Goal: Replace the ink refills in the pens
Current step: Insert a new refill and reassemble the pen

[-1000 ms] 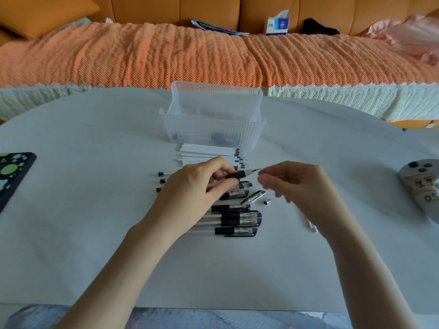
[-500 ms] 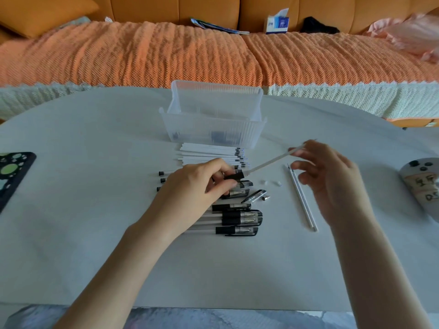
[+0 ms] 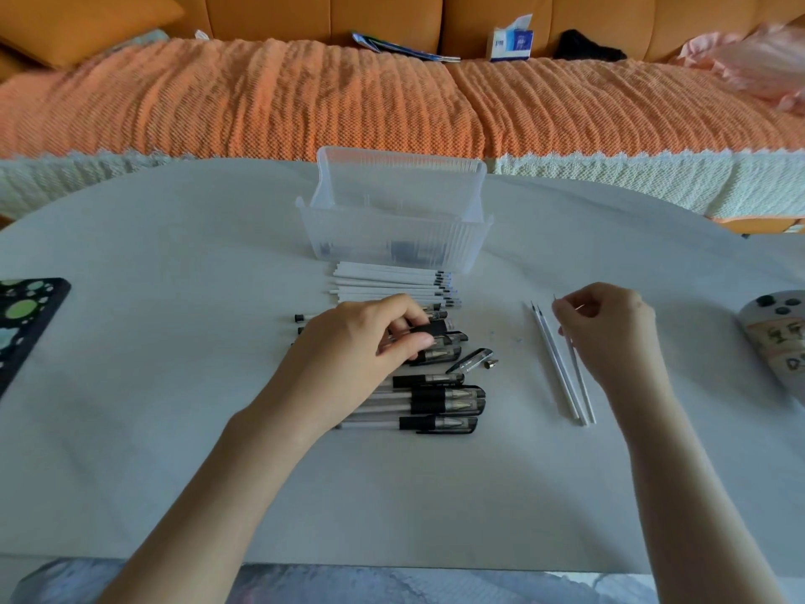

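**Head view.** The left hand (image 3: 361, 342) is seen about midway between the left and right edges of the desk (image 3: 174, 429). Its grip is clamped, thumb and fingers curled, on a black pen barrel (image 3: 429, 329), which is held over the far end of a row of pens.

The right hand (image 3: 610, 337) is located toward the right edge. Its grip is closed in a pinch on a thin refill (image 3: 581, 385). The pointed tip of this refill stands above the fingers, and its lower end is directed toward the near edge.

Two further refills (image 3: 559, 368) are laid just beside it on its left, close together.

Capped pens (image 3: 440, 403) are laid side by side on the near side of the left hand. A loose cap (image 3: 470, 360) and a small metal tip (image 3: 491, 364) are noted just right of them.

A stack of white refills (image 3: 383, 283) is placed against the front of a clear plastic box (image 3: 392, 241), on the side toward the far edge.

A dark patterned case (image 3: 21, 316) is recorded at the left edge. A grey item (image 3: 779, 337) is recorded at the right edge; its kind cannot be told.
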{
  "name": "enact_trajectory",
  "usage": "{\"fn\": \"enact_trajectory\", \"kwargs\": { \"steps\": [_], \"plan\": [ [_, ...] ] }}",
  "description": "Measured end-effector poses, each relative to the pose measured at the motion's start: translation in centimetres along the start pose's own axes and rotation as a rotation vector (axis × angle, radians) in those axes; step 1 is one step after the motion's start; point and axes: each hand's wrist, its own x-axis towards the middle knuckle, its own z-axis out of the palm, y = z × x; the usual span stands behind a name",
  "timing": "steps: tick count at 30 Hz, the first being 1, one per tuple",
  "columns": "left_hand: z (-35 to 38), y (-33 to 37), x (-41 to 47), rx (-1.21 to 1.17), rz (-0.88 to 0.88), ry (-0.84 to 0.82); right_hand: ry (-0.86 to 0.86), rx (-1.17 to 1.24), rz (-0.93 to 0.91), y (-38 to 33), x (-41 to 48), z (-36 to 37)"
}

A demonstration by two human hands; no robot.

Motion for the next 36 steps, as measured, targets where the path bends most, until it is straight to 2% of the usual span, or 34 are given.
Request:
{"fn": "enact_trajectory", "kwargs": {
  "steps": [8,11,13,16,20,24,36],
  "plan": [
    [-0.2,-0.1,0.0,0.024,-0.022,-0.017,-0.018,-0.152,-0.021,0.0,-0.1,0.7],
    [-0.2,-0.1,0.0,0.039,-0.026,-0.018,0.054,-0.169,-0.155,-0.9,-0.2,0.7],
    [-0.3,-0.2,-0.1,0.045,-0.03,-0.02,0.055,-0.083,-0.282,-1.6,-0.3,1.2],
    [-0.3,-0.3,-0.1,0.048,-0.037,-0.023,-0.072,-0.015,-0.432,-2.4,-0.5,3.1],
    [-0.3,-0.4,0.0,0.064,-0.041,-0.021,-0.168,-0.131,-0.551,-3.0,-0.9,5.5],
    [-0.4,-0.5,0.0,0.073,-0.038,-0.013,-0.153,-0.207,-0.588,-3.1,-0.8,5.9],
    [-0.5,-0.5,0.0,0.076,-0.015,0.008,-0.175,-0.201,-0.549,-2.7,-0.6,5.8]
  ]
}}
